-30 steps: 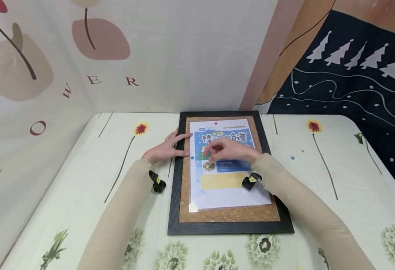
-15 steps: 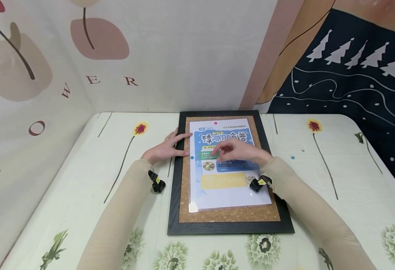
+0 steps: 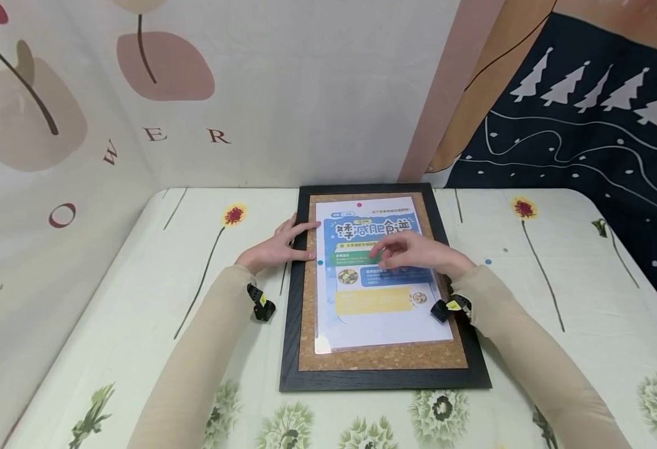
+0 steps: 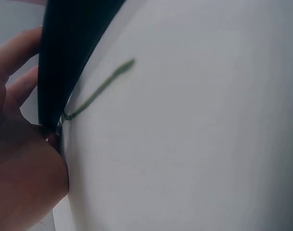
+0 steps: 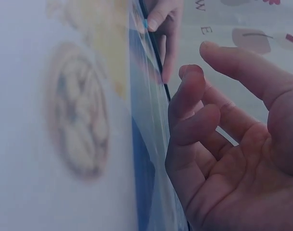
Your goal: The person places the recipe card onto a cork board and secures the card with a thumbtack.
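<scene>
A printed poster [image 3: 381, 329] with Chinese lettering lies on a black-framed cork board [image 3: 384, 379]. A pink round pin [image 3: 359, 204] sits at the poster's top edge, a blue one [image 3: 320, 262] at its left edge. My left hand [image 3: 272, 249] rests at the board's left side, thumb and index finger stretched across the frame to the poster's edge. Over the poster's middle is my right hand [image 3: 412, 252], its fingers loosely bent. Nothing shows between its thumb and fingers in the right wrist view; whether the fingertips touch the sheet is unclear.
The board lies on a table with a flowered cloth [image 3: 121, 324], its top edge near the back wall curtain [image 3: 306, 112]. A dark curtain with white trees [image 3: 586, 131] hangs at the right. Black wrist cameras [image 3: 263, 308] are strapped on both wrists.
My right hand has moved to the right across the poster, uncovering more of the title and the green box. The left hand stays in place on the frame.
</scene>
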Available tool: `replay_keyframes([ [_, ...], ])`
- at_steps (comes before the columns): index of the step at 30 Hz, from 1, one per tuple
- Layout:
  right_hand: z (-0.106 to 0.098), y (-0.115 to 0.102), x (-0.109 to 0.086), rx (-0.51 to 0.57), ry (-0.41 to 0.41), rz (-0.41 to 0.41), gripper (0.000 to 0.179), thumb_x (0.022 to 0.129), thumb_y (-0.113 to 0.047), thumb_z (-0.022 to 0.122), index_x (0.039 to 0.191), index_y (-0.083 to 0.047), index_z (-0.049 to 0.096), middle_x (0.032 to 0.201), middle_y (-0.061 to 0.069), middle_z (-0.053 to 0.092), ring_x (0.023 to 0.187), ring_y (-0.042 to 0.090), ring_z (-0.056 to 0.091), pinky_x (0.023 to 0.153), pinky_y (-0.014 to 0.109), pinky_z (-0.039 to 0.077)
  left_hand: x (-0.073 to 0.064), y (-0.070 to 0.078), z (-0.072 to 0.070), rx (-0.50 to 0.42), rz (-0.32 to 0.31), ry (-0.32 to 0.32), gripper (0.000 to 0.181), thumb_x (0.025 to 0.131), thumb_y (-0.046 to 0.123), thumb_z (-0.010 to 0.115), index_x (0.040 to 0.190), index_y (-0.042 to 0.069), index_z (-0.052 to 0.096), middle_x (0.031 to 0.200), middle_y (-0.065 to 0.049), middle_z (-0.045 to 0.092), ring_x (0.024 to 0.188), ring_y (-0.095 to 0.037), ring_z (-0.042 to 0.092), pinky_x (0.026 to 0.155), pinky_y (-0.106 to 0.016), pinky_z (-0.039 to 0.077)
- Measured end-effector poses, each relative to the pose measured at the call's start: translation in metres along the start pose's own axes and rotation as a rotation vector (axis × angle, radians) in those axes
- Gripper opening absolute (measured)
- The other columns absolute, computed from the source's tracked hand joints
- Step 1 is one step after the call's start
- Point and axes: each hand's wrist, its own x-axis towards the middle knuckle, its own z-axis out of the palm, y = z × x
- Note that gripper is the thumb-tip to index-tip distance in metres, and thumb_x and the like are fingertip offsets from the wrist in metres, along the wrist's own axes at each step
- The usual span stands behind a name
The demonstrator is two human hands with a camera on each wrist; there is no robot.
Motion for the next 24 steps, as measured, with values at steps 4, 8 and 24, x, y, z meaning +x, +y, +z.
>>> replay_keyframes([
  [4,-0.005,0.002,-0.009,-0.006,0.028,0.026,0.03,0.091,-0.015,0.067,0.118,-0.002,0.065,0.091,0.012,0.063,0.079,0.028,0.055,0.07,0.033,0.045,0.0,0.0,0.0,-0.001,0.003,0.0,0.077,0.086,0.037,0.071,0.152,0.033,0.03,0.16,-0.006,-0.016,0.144,-0.03,-0.015,0.107,-0.066,0.005],
  [8,-0.011,0.005,-0.015,-0.033,0.048,0.028,0.031,0.091,-0.016,0.067,0.119,-0.003,0.065,0.094,0.012,0.063,0.082,0.028,0.055,0.07,0.033,0.045,0.0,0.0,-0.002,-0.009,0.013,-0.009,0.078,0.086,0.038,0.071,0.152,0.032,0.03,0.159,-0.007,-0.017,0.144,-0.03,-0.016,0.107,-0.066,0.005],
  [24,-0.033,0.011,-0.041,-0.047,0.111,0.107,0.034,0.093,-0.019,0.064,0.122,-0.002,0.062,0.105,0.016,0.065,0.091,0.028,0.056,0.075,0.033,0.046,0.001,-0.004,0.0,-0.007,0.015,-0.012,0.078,0.087,0.039,0.071,0.152,0.034,0.029,0.159,-0.005,-0.017,0.143,-0.028,-0.017,0.107,-0.066,0.004],
])
